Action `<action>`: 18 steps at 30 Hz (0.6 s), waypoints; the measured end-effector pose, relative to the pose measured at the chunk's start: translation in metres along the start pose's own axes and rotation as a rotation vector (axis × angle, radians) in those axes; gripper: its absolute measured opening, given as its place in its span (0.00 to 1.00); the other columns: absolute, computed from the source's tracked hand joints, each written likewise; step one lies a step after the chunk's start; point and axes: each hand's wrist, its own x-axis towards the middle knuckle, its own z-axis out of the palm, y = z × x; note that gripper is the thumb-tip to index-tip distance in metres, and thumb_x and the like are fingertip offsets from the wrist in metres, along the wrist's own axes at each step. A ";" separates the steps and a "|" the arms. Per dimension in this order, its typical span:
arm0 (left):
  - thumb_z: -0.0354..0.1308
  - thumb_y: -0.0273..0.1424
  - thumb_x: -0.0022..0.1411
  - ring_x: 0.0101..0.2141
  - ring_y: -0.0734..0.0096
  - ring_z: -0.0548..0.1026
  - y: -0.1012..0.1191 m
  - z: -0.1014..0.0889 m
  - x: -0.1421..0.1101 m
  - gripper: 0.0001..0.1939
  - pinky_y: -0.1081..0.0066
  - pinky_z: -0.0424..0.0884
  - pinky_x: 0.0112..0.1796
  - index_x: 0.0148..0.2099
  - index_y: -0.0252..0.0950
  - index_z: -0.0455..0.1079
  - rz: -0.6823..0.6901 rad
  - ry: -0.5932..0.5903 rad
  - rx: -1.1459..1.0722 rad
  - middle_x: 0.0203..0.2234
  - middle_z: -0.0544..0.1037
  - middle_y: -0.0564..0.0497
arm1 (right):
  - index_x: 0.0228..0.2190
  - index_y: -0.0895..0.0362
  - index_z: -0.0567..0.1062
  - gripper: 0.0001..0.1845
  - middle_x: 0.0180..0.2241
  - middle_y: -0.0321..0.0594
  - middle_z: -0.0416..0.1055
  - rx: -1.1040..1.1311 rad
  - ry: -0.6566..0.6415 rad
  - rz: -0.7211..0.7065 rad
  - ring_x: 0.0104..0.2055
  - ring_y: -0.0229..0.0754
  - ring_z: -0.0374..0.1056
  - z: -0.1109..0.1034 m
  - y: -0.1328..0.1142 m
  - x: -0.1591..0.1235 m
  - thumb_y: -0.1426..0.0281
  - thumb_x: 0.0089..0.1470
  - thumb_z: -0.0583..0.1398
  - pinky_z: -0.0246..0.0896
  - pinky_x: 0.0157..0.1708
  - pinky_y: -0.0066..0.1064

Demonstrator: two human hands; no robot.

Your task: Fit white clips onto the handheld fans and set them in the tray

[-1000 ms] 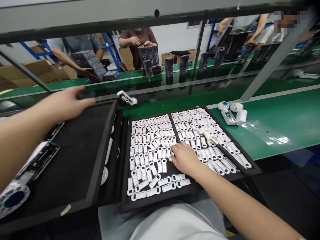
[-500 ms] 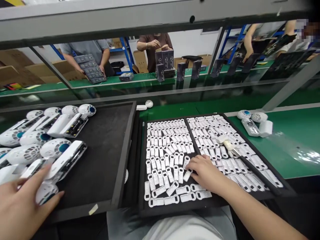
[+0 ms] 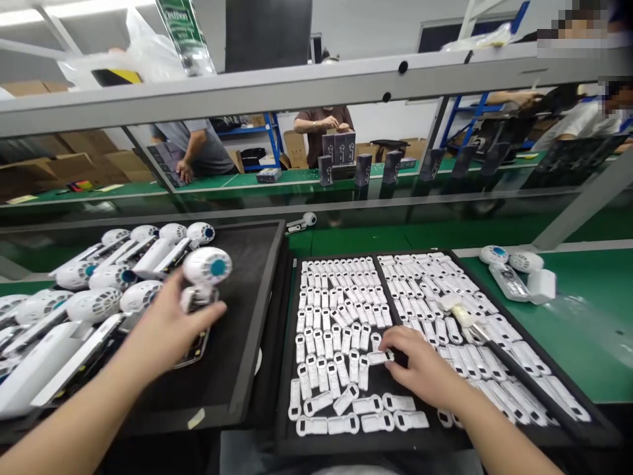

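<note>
My left hand [image 3: 165, 316] grips a small white handheld fan with a round vented head [image 3: 208, 265]. It is raised over the left black tray [image 3: 247, 264], and my fingers hide part of its open body. Beside it in that tray lie rows of similar white fans [image 3: 93, 305], several with circuit parts showing. My right hand [image 3: 425, 369] is over the right black tray [image 3: 346, 443], its thumb and fingertips closed on a small white plastic cover [image 3: 380, 357] with a dark window. Rows of like covers [image 3: 341, 311] surround it.
A black-handled brush [image 3: 509, 359] lies across the right tray. On the green bench to the right are more fan pieces [image 3: 512, 280] and a clear plastic bag [image 3: 593, 323]. A grey rail [image 3: 316, 86] crosses ahead. Co-workers stand beyond it near dark boxes [image 3: 363, 169].
My left hand has moved right and lifted a fan from the rows. My right hand stays at the covers, where the held cover has turned flatter. The view has tilted upward.
</note>
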 end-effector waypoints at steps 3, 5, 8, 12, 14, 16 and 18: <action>0.69 0.39 0.47 0.48 0.44 0.76 0.001 0.012 -0.004 0.25 0.57 0.72 0.49 0.49 0.40 0.74 -0.060 -0.155 0.046 0.41 0.81 0.48 | 0.41 0.52 0.77 0.11 0.46 0.45 0.75 0.130 0.155 0.040 0.50 0.50 0.71 0.000 0.006 0.003 0.69 0.57 0.57 0.70 0.48 0.44; 0.69 0.41 0.49 0.44 0.47 0.78 0.009 0.013 -0.009 0.26 0.60 0.75 0.42 0.50 0.39 0.74 -0.158 -0.229 -0.160 0.41 0.81 0.46 | 0.43 0.52 0.78 0.14 0.48 0.47 0.75 0.255 0.231 0.109 0.50 0.51 0.72 -0.003 0.006 0.005 0.64 0.59 0.56 0.73 0.37 0.38; 0.68 0.44 0.52 0.35 0.56 0.79 0.042 0.024 -0.018 0.34 0.63 0.76 0.31 0.59 0.41 0.67 -0.245 -0.329 -0.512 0.40 0.80 0.45 | 0.46 0.53 0.77 0.19 0.45 0.47 0.77 0.506 0.360 0.237 0.44 0.50 0.75 -0.009 -0.011 0.010 0.60 0.54 0.61 0.74 0.32 0.35; 0.68 0.40 0.54 0.29 0.65 0.75 0.096 0.067 -0.029 0.35 0.70 0.72 0.25 0.61 0.40 0.64 -0.077 -0.523 -0.634 0.36 0.77 0.48 | 0.38 0.56 0.80 0.20 0.36 0.46 0.80 0.873 0.408 0.272 0.37 0.48 0.76 -0.019 -0.058 0.019 0.59 0.43 0.68 0.75 0.36 0.38; 0.71 0.33 0.50 0.37 0.61 0.77 0.118 0.090 -0.035 0.37 0.69 0.74 0.32 0.61 0.40 0.64 0.056 -0.629 -0.622 0.41 0.78 0.46 | 0.37 0.57 0.81 0.20 0.34 0.45 0.80 1.011 0.429 0.241 0.36 0.47 0.76 -0.024 -0.081 0.025 0.59 0.43 0.68 0.75 0.36 0.38; 0.72 0.27 0.46 0.44 0.56 0.76 0.133 0.109 -0.040 0.42 0.69 0.74 0.38 0.63 0.41 0.63 0.143 -0.698 -0.559 0.47 0.77 0.45 | 0.38 0.57 0.82 0.19 0.34 0.43 0.80 1.083 0.490 0.231 0.36 0.46 0.75 -0.029 -0.095 0.032 0.61 0.43 0.68 0.74 0.37 0.39; 0.71 0.24 0.46 0.46 0.54 0.76 0.141 0.122 -0.043 0.43 0.69 0.74 0.38 0.64 0.42 0.62 0.181 -0.728 -0.467 0.48 0.77 0.45 | 0.37 0.57 0.82 0.18 0.34 0.42 0.80 1.095 0.539 0.253 0.37 0.46 0.75 -0.031 -0.100 0.038 0.65 0.41 0.68 0.74 0.39 0.39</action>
